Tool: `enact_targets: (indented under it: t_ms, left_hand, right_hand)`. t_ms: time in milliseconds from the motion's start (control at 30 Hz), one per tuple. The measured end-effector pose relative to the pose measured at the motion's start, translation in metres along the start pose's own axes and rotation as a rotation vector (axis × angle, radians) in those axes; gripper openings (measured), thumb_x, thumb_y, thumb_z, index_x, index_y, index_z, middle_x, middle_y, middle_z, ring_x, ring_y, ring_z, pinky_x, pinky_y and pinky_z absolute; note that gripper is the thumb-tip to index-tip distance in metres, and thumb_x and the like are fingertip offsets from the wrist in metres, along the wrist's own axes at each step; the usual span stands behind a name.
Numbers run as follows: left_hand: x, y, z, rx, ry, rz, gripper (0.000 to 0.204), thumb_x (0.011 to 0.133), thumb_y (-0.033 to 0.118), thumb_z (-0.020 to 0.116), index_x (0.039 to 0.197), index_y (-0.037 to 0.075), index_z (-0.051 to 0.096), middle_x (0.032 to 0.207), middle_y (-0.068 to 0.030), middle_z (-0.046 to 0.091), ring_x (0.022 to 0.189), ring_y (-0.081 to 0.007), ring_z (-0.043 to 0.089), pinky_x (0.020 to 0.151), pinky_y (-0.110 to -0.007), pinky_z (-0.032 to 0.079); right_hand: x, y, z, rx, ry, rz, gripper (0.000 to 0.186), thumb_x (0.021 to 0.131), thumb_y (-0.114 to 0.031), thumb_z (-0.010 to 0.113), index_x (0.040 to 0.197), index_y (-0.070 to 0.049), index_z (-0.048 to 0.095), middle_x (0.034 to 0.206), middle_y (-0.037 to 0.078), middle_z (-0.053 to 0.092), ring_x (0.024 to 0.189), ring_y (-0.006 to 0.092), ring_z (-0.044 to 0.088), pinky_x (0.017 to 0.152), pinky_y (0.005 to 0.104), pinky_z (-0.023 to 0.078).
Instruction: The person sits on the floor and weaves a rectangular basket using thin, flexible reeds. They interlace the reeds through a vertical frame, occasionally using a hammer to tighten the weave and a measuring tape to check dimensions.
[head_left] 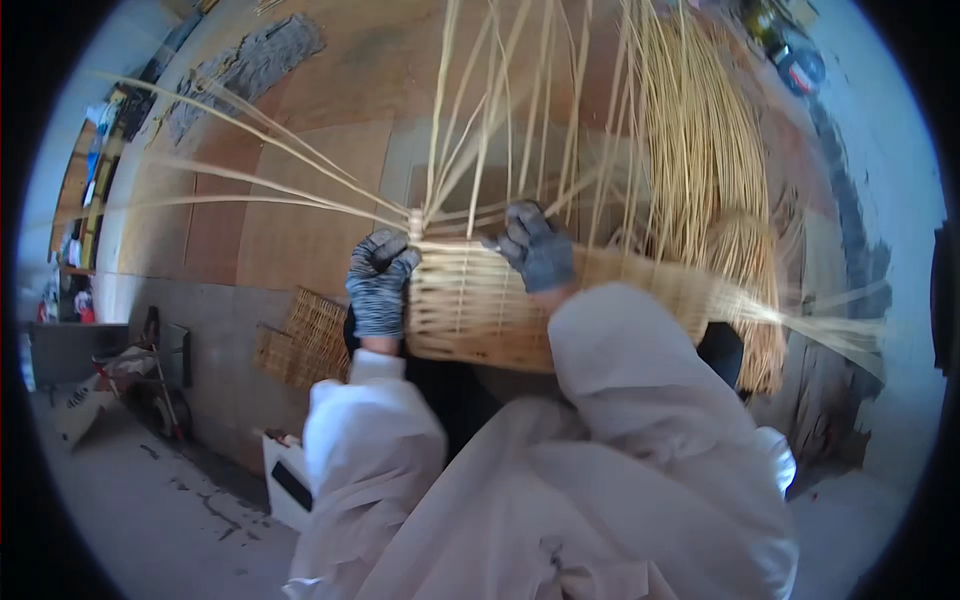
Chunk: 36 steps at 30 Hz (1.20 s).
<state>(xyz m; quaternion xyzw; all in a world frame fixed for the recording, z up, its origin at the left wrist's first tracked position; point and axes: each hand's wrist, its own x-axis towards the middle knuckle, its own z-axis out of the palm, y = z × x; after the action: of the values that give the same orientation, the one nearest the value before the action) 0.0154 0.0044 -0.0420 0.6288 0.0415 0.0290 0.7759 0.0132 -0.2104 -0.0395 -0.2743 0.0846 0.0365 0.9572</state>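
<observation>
A half-woven wicker basket (470, 300) rests across my lap, its pale upright canes (483, 120) fanning up and out from the top edge. My left hand (380, 285), in a striped grey work glove, is closed at the basket's left top corner, fingers against the weave beside a small bound corner post (416, 222). At the top edge, further right, my right hand (538, 245) in a grey glove has its fingers curled around a wicker cane; much of the cane is hidden behind the fingers. Several canes on the left and right are smeared by motion.
A big bundle of loose canes (700, 130) lies at the right. Woven wicker pieces (305, 335) lie on the floor boards (320, 185) at the left. A grey cloth (245, 75) lies at the far left. A white box (288, 480) stands near my left elbow.
</observation>
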Motion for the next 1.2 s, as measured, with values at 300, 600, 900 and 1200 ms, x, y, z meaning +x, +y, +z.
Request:
enact_targets:
  t_ms: [300, 600, 900, 1200]
  left_hand:
    - [0.062, -0.020, 0.014, 0.325, -0.277, -0.351, 0.047, 0.077, 0.012, 0.069, 0.119, -0.001, 0.051, 0.102, -0.0088, 0.060, 0.093, -0.0148, 0.055, 0.082, -0.027, 0.046]
    - [0.039, -0.008, 0.025, 0.515, 0.063, -0.380, 0.036, 0.073, 0.012, 0.071, 0.104, -0.003, 0.059, 0.090, -0.0114, 0.063, 0.081, -0.0187, 0.057, 0.073, -0.032, 0.047]
    - [-0.039, 0.045, 0.090, 0.917, 0.146, 0.296, 0.041, 0.081, 0.029, 0.064, 0.106, -0.002, 0.055, 0.093, -0.0191, 0.064, 0.090, -0.0320, 0.061, 0.084, -0.038, 0.047]
    - [0.028, 0.017, 0.097, 1.670, -0.243, 0.015, 0.041, 0.088, 0.038, 0.041, 0.095, 0.004, 0.063, 0.091, -0.0221, 0.063, 0.086, -0.0410, 0.059, 0.079, -0.048, 0.045]
  right_hand:
    - [0.103, -0.016, -0.025, -0.844, -0.151, -0.251, 0.012, 0.089, -0.010, 0.049, 0.095, -0.003, 0.056, 0.088, 0.005, 0.056, 0.067, 0.0141, 0.055, 0.063, 0.0284, 0.049]
    - [0.003, -0.031, -0.075, -0.586, -0.036, -0.261, 0.018, 0.091, -0.018, 0.049, 0.108, -0.013, 0.055, 0.105, 0.008, 0.060, 0.090, 0.0229, 0.061, 0.078, 0.0360, 0.054]
    - [0.011, -0.023, -0.060, 0.107, 0.134, -0.116, 0.020, 0.089, -0.032, 0.055, 0.080, -0.016, 0.046, 0.064, -0.003, 0.042, 0.049, 0.0099, 0.040, 0.051, 0.0305, 0.047]
    - [-0.005, -0.029, -0.038, 0.100, -0.211, -0.151, 0.012, 0.090, -0.015, 0.051, 0.080, -0.009, 0.050, 0.064, -0.003, 0.047, 0.057, 0.0133, 0.050, 0.056, 0.0299, 0.049]
